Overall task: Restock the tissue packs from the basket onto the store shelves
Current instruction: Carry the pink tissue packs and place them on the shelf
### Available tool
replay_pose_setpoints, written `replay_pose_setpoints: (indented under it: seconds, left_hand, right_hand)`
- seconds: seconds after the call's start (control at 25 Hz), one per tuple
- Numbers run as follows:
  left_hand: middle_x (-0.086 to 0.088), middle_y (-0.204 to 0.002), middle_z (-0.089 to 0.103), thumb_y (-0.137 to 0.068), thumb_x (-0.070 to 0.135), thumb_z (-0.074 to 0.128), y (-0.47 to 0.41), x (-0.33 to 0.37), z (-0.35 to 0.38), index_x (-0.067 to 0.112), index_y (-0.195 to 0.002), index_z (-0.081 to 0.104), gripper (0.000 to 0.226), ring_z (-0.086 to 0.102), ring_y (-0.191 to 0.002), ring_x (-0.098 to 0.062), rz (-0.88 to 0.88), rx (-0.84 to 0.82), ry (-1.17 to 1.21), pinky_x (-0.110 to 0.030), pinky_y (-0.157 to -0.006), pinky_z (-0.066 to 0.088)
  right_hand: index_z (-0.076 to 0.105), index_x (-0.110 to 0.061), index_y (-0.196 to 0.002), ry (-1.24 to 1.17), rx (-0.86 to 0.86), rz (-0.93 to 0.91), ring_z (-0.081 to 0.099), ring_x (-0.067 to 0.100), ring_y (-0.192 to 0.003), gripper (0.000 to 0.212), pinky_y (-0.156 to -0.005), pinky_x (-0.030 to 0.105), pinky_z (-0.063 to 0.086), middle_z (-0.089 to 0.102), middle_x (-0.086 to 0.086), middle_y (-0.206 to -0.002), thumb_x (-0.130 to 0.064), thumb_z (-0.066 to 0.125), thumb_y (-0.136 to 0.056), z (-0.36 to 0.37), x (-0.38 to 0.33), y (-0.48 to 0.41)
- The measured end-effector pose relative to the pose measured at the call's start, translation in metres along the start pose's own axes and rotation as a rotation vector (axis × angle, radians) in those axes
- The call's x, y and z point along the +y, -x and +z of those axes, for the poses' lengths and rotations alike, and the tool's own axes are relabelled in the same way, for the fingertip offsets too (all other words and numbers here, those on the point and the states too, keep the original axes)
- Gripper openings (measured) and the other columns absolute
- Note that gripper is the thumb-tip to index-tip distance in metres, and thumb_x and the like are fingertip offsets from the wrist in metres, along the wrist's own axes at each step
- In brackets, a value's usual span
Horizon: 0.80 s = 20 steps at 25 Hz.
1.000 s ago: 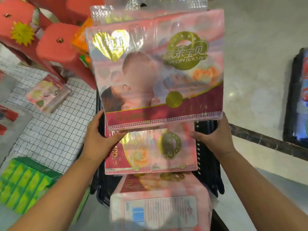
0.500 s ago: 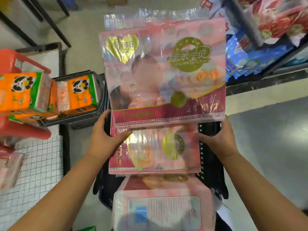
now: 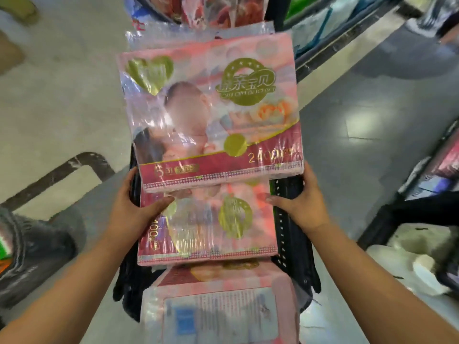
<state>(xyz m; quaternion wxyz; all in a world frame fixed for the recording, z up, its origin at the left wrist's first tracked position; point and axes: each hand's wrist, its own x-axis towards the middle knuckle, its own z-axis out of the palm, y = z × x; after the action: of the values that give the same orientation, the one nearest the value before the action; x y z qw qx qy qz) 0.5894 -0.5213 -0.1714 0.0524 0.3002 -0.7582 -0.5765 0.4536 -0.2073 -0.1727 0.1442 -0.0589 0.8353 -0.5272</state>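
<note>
— Grey store floor (image 3: 74,108) below; where are the tissue packs (image 3: 211,115)?
— Stacked in the black basket (image 3: 288,219), between both hands.
— Grip?
— Its sides are clasped by left hand (image 3: 131,212) and right hand (image 3: 301,204), fingers probably curled underneath, thumbs on the middle pack (image 3: 211,227).

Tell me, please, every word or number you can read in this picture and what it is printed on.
"亲宝贝": gold ring logo on the top tissue pack; the Latin line beneath is blurred.
"2400": red band of the same pack, partly under glare.
"400": left edge of the second pack, turned sideways.
Too blurred: gold heart logo, the small label on the red band, and the fine print on the bottom pack.
</note>
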Motion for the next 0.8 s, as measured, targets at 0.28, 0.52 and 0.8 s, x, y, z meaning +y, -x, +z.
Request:
replay_pose_setpoints:
  seconds: [0.28,0.52,0.8]
  left_hand:
    - [0.003,-0.121,0.065,-0.053,0.042,0.093,-0.140,0.075,0.152,0.028,-0.138,0.042,0.101,0.065,-0.108,-0.014,0.069,-0.230,0.006,-0.046,-0.091,0.054]
    - [0.008,-0.125,0.063,-0.048,0.048,0.092,-0.277,0.156,0.282,0.031,-0.143,0.036,0.111,0.062,-0.112,-0.010,0.133,-0.444,-0.052,-0.044,-0.096,0.051]
    - [0.007,-0.137,0.054,-0.046,0.066,0.086,-0.420,0.253,0.443,0.034,-0.143,0.035,0.114,0.054,-0.124,-0.011,0.241,-0.541,-0.156,-0.043,-0.103,0.046]
  right_hand:
    - [0.040,-0.032,-0.140,-0.010,0.284,0.154,0.045,0.010,-0.129,0.119,-0.108,0.044,0.040,0.050,-0.009,-0.137,-0.071,0.086,-0.037,-0.121,0.033,-0.081]
    - [0.041,-0.028,-0.138,-0.038,0.494,0.237,0.045,0.008,-0.125,0.113,-0.101,0.034,0.039,0.052,-0.011,-0.133,-0.058,0.091,-0.040,-0.205,0.045,-0.180]
    - [0.051,-0.032,-0.117,-0.120,0.600,0.244,0.060,-0.010,-0.089,0.077,-0.071,0.016,0.044,0.062,-0.017,-0.102,-0.025,0.091,-0.052,-0.318,0.072,-0.326]
